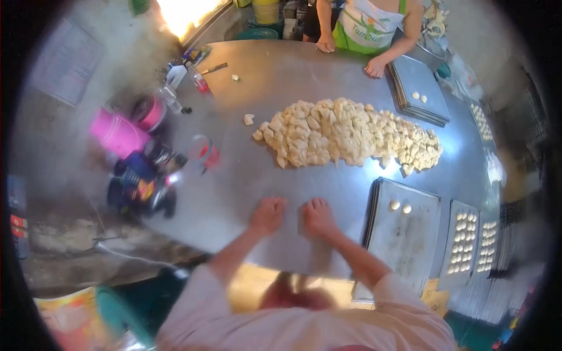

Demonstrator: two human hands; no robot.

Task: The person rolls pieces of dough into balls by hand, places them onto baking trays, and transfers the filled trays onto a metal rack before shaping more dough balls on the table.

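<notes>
My left hand (268, 216) rests on the metal table (234, 152) with its fingers curled under. Close to its right, my right hand (319, 217) is cupped down on the same surface in a similar way. Whatever lies beneath either palm is hidden. Beyond both hands spreads a large heap of cut dough pieces (345, 131). One loose dough piece (249, 119) sits apart at the heap's left end. Right of my right hand is a stack of dark baking trays (407, 245); two round dough balls (394, 205) lie on its top tray.
Across the table a person in a green and white apron (369, 26) rests both hands on it, beside another tray stack (418, 90). Filled trays (462, 243) stand at the right. Bottles (171, 98), a clear cup (205, 153) and a pink bucket (120, 133) are at the left.
</notes>
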